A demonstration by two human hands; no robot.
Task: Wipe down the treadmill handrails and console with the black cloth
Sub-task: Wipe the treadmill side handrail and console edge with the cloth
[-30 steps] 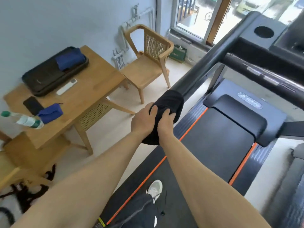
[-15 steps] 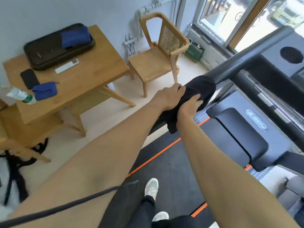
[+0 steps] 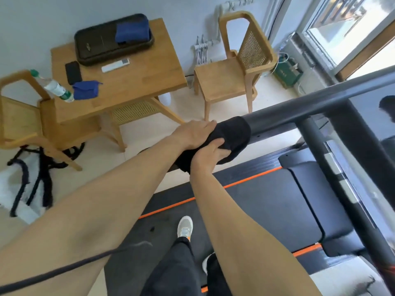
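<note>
1. Your left hand [image 3: 193, 133] sits on top of the black cloth [image 3: 232, 135], palm down. The fingers are together and curl over the far side of the rail, clamping the cloth to it.
2. Your right hand [image 3: 208, 153] grips the same cloth from the near side, just below the left. The thumb digs into the fabric on top and the fingers curl underneath. The two hands are touching.
3. The cloth is wrapped round the handrail [image 3: 310, 107] like a sleeve. Bare grey tube runs from its far edge up and right. A loose fold hangs below the rail under your right wrist.
4. The treadmill belt [image 3: 252, 208] lies under your arms, with an orange stripe [image 3: 252, 178] along its left edge. One white shoe [image 3: 185, 226] stands on the belt.
5. The console is cut off at the right frame edge, so you can't tell its state.
6. To the left, well apart from the rail, is a wooden table [image 3: 136, 86]. It carries:
   - a black tray [image 3: 96, 48] with a blue cloth [image 3: 131, 30] in it
   - a white remote [image 3: 115, 65]
   - a phone [image 3: 73, 72]
   - a blue pouch [image 3: 86, 89]
   - a bottle [image 3: 54, 87] at the table's left edge
7. A wooden chair [image 3: 237, 69] stands to the right of the table, and a second chair [image 3: 19, 116] to its left.
8. Black straps [image 3: 40, 174] lie on the floor under the second chair.
</note>
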